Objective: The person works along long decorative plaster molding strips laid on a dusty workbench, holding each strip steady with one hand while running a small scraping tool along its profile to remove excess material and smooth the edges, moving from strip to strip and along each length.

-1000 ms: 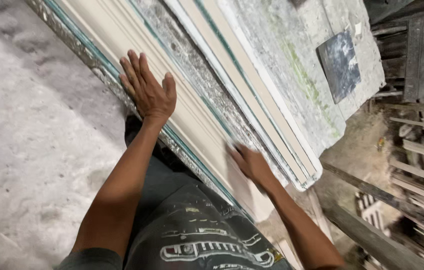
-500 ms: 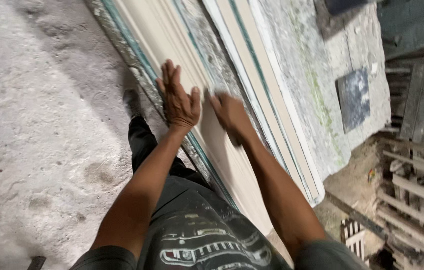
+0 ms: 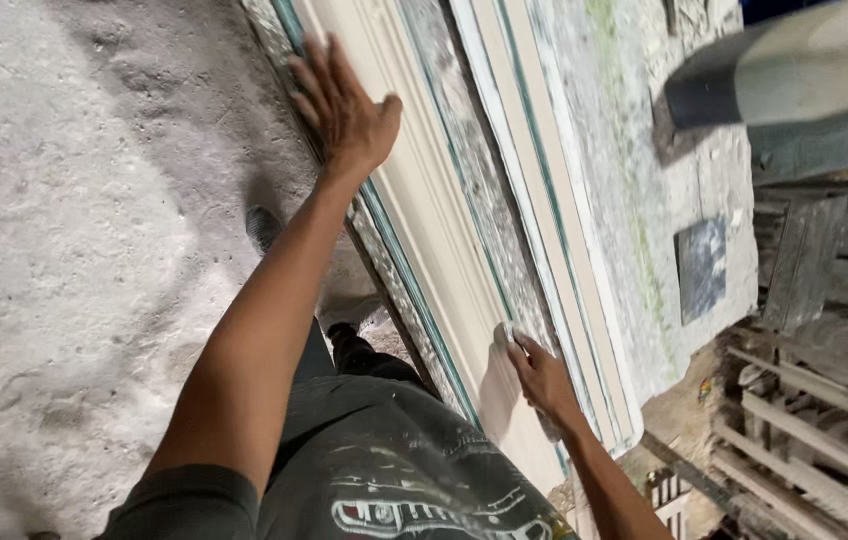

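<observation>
We've only got one view here, the head cam, so nothing overlaps with a second angle. We're looking steeply down along our own arms and chest. It sits close in: the left hand (image 3: 344, 105) lands near the top edge, the right hand (image 3: 541, 378) lower down. The cream panel (image 3: 424, 220) runs diagonally through the middle, dusty floor (image 3: 74, 230) filling the left side.

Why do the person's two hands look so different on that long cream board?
The left hand lies flat with fingers spread, far up the cream board at its outer edge; the right hand sits low and near, fingers curled. The left hand holds nothing, while the right hand presses a small pale pad, perhaps sandpaper. The left arm is stretched out; the right is bent. Both touch the same board.
</observation>
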